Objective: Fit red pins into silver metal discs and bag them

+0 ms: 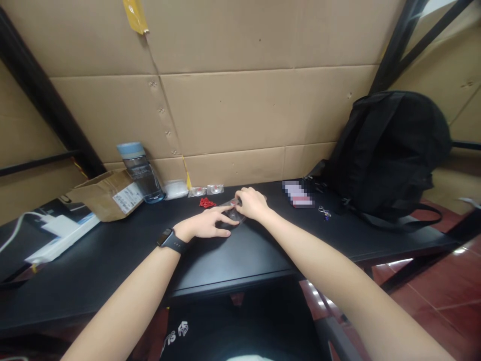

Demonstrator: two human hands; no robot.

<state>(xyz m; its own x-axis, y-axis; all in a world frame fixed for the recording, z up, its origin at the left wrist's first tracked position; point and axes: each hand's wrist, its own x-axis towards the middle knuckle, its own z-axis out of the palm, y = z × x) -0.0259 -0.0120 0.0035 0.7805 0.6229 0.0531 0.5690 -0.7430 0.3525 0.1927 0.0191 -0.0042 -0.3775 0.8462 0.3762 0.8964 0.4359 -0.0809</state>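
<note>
On the black tabletop (pixel 112 250), our left hand (pixel 205 225) pins a clear packet (pixel 233 213) flat while our right hand (pixel 252 203) pinches its edge

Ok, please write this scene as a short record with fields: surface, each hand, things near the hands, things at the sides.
surface: black desk against cardboard wall
left hand: flat on desk, finger on clear packet
right hand: fingers pinching the packet's far end
near: red bits
left side: bottle, cardboard box
right side: black backpack, keys
</note>
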